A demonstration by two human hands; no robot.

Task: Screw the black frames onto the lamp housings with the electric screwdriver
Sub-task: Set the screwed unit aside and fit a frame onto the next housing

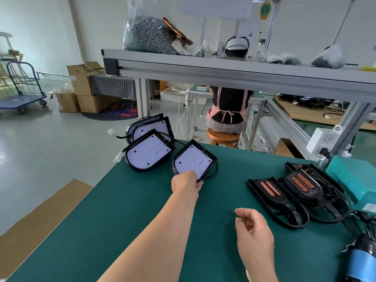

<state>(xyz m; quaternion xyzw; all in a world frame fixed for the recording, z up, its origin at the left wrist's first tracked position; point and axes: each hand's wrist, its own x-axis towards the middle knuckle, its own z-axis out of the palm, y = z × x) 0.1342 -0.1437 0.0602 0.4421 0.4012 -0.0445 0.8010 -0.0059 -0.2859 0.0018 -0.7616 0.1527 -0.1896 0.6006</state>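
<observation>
Cardboard sheeting (40,210) lay on the floor at the far left, against the edge of the green bench mat (142,231). Beyond it I noted a blue platform trolley (22,98) and stacked cartons (85,92).

At the mat's far left corner I recorded three lamp housings, LED boards facing up. The rear lamp housing (151,127) leaned partly off the bench. The middle lamp housing (148,153) overlapped it. The nearest lamp housing (193,159) sat just to the right, its cable looped beside it. On the shelf above stood a clear bag of screws (148,35).

The left hand (186,183) was stretched forward and clamped on the rounded near edge of the nearest lamp housing. Its fingers were hidden behind the knuckles. A seated person (228,106) on a wooden stool faced away behind the bench.

The right hand (252,226) hovered above the mat near the centre, fingers loosely curled, holding nothing and touching nothing.

To the right, the black frames (270,192) lay in an overlapping pile, well apart from the housings. A teal power unit (358,180) stood behind them at the bench edge. The electric screwdriver (360,259), with a blue body, lay at the near right corner, untouched by either hand.
</observation>
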